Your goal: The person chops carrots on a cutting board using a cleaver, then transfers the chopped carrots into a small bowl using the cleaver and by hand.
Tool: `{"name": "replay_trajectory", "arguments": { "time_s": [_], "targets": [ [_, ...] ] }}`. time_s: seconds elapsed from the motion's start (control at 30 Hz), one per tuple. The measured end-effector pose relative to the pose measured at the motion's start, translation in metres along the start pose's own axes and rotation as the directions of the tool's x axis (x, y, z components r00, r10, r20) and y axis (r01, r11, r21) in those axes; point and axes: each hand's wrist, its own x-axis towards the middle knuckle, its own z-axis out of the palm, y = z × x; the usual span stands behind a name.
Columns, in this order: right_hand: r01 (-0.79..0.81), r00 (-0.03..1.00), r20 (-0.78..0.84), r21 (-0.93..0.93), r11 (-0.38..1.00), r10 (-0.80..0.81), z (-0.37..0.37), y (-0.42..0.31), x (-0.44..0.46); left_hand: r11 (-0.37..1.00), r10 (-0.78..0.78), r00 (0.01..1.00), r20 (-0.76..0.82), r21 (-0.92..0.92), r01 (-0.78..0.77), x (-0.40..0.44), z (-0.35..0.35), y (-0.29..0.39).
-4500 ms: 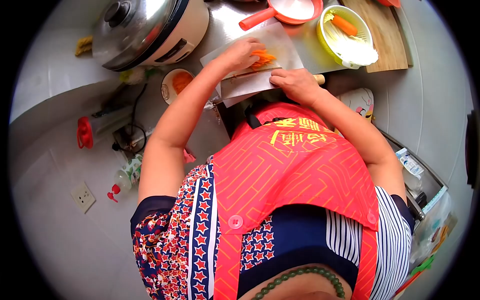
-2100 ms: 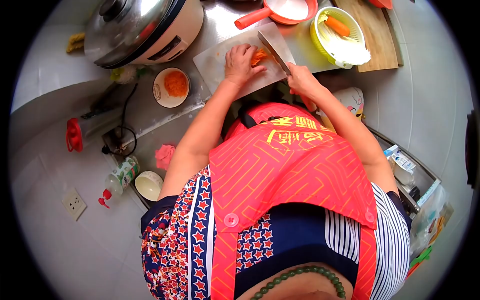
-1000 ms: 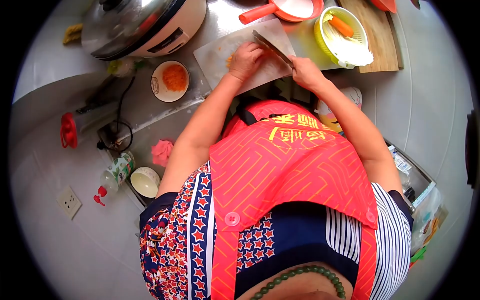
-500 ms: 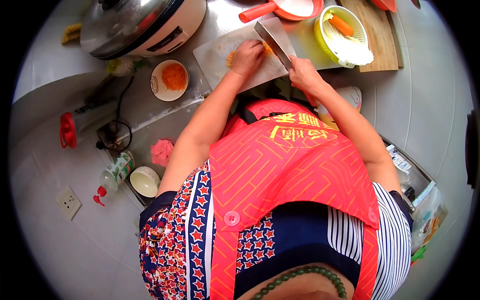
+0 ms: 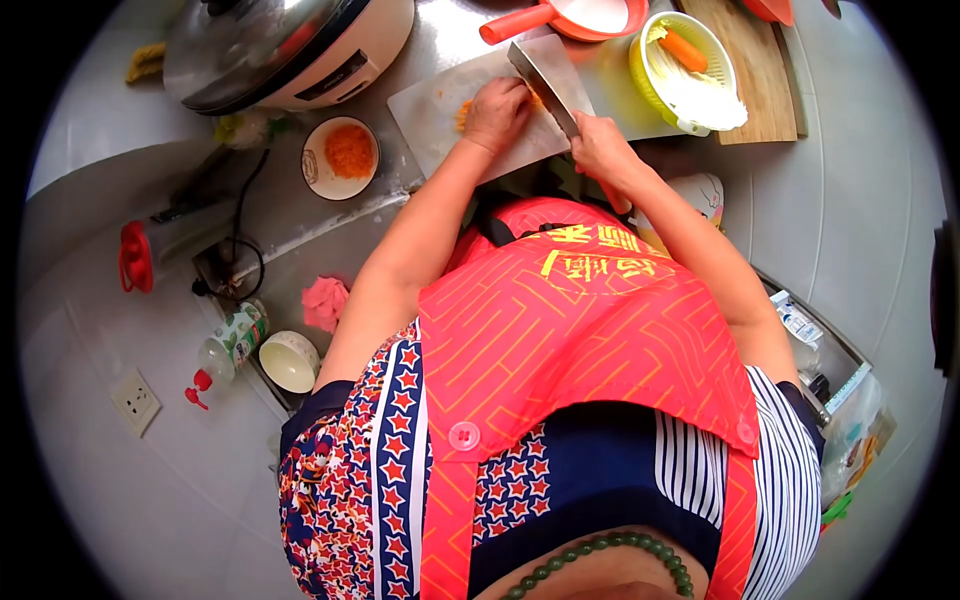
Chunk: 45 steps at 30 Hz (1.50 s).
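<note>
With its fingers curled, my left hand (image 5: 498, 112) presses on shredded carrot (image 5: 464, 114) on the pale cutting board (image 5: 430, 125). My right hand (image 5: 598, 148) is closed around the handle of a knife (image 5: 543, 88). The wide blade stands just right of my left fingertips, over the board, with a little orange carrot showing beside it. Left of the board, a white bowl (image 5: 314, 172) holds more shredded carrot (image 5: 350, 151).
A large lidded cooker (image 5: 345, 60) stands at the upper left. Behind the board is a red-handled strainer (image 5: 516, 24). To the right are a yellow-green basket (image 5: 648, 88) with a carrot and pale shreds, and a wooden board (image 5: 765, 90). An empty bowl (image 5: 290, 362) sits lower left.
Earlier my right hand lay at the board's edge; it then took the knife by its handle. My left hand moved onto the carrot. Over the last half second the knife shifted slightly left.
</note>
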Motion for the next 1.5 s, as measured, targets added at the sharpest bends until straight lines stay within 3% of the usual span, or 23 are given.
{"name": "replay_trajectory", "arguments": {
  "time_s": [0.23, 0.53, 0.73, 0.83, 1.17, 1.5],
  "targets": [
    [0.006, 1.000, 0.006, -0.086, 0.996, -0.006, 0.019, 0.019, 0.012, 1.000, -0.010, 1.000, 0.011, 0.009, 0.009, 0.000, 0.000, 0.000],
    [-0.035, 0.999, 0.022, 0.034, 0.999, 0.035, -0.004, -0.009, -0.003, 1.000, -0.012, 1.000, -0.003, -0.004, 0.012, -0.001, 0.002, -0.002],
    [-0.080, 0.992, 0.092, -0.045, 0.996, 0.084, 0.011, 0.007, 0.008, 1.000, -0.020, 1.000, 0.005, -0.012, 0.020, -0.001, 0.005, -0.005],
    [-0.028, 0.999, 0.039, -0.126, 0.992, 0.033, 0.020, 0.016, 0.013, 1.000, -0.011, 1.000, 0.016, 0.001, 0.011, -0.002, 0.005, -0.007],
    [-0.084, 0.993, 0.084, 0.015, 0.996, 0.082, 0.000, -0.008, 0.000, 0.999, -0.023, 0.999, -0.024, -0.028, 0.022, -0.002, 0.003, -0.001],
    [-0.050, 0.998, 0.038, 0.016, 0.999, 0.049, 0.017, 0.004, 0.009, 1.000, 0.020, 0.997, 0.072, 0.008, -0.021, 0.002, -0.008, 0.004]
  ]
}}
